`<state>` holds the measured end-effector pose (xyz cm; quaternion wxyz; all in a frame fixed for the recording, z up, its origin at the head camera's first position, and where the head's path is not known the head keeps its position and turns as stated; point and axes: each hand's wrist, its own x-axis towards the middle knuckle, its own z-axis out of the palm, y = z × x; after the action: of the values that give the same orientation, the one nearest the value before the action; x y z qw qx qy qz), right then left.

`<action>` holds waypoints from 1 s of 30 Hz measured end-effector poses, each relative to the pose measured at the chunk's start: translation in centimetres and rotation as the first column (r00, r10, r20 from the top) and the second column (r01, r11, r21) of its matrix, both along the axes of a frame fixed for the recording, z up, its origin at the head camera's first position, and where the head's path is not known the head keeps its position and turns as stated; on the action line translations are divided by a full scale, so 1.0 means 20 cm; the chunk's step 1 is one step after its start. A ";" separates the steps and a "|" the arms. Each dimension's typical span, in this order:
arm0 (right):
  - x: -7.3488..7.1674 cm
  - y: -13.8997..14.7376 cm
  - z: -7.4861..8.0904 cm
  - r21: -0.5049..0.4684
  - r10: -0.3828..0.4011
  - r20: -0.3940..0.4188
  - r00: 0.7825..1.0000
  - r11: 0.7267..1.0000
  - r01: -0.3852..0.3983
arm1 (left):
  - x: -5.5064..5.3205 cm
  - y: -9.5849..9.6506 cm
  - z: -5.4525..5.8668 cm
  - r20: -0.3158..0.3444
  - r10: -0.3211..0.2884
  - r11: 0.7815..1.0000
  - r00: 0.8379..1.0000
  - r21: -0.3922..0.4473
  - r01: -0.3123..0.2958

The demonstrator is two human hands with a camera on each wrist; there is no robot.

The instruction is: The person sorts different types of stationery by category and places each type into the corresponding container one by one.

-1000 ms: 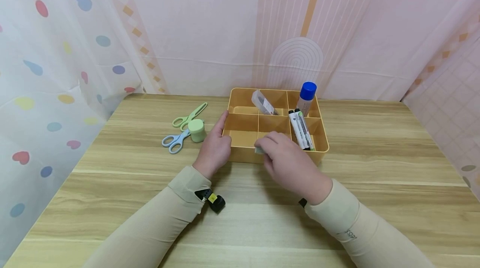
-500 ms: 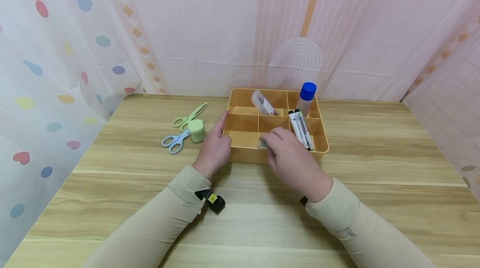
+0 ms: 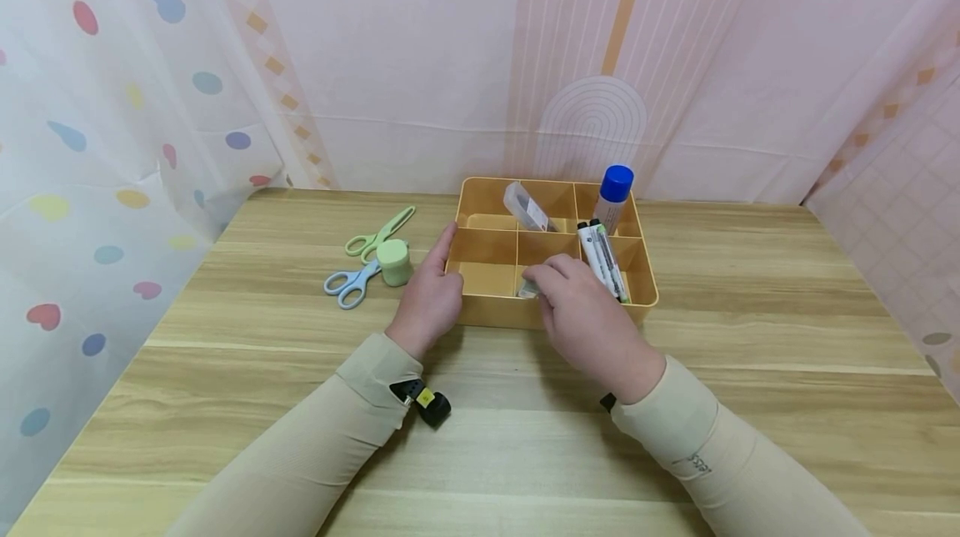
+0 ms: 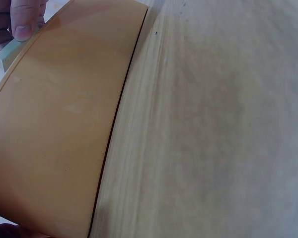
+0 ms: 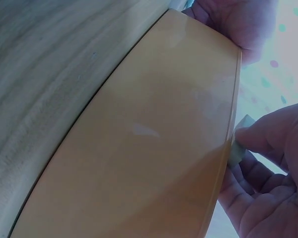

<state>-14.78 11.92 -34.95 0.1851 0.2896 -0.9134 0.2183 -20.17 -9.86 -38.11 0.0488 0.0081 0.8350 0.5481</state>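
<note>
My left hand [image 3: 429, 295] holds the left end of a yellow-orange divided organizer box [image 3: 491, 310], with its fingers along the outer wall. In the right wrist view, that hand wraps round the box's corner. My right hand [image 3: 581, 312] pinches a small pale green block [image 5: 237, 152] at the front rim, over the front middle compartment. Its fingers hide much of the block in the head view; the left wrist view shows one end. White markers [image 3: 602, 260] lean in the front right compartment. Behind them stands a blue-capped glue stick [image 3: 613, 197]. A clear plastic case [image 3: 529, 208] leans at the back.
Left of the box lie green-handled scissors [image 3: 380, 233] and blue-handled scissors [image 3: 352, 283]. A pale green lidded jar [image 3: 393, 262] stands next to them. The wooden table [image 3: 787, 337] ends at a patterned curtain [image 3: 420, 62] behind.
My right hand has moved slightly right and away from me, carrying the pale green block from the front rim in over the front middle compartment. My left hand stays on the box.
</note>
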 end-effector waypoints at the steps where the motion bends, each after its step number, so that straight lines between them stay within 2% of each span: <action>1: 0.00 0.00 0.00 0.000 -0.002 0.002 1.000 1.000 0.002 | 0.00 0.00 0.00 0.000 0.000 1.000 1.000 0.001 0.000; 30: 0.00 0.00 0.00 -0.003 -0.109 0.044 0.993 0.994 0.110 | 0.00 0.00 0.00 0.006 -0.002 1.000 1.000 -0.006 0.002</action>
<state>-14.75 11.95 -35.04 0.1776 0.2337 -0.9311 0.2164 -20.12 -9.86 -38.09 0.0518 0.0071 0.8364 0.5457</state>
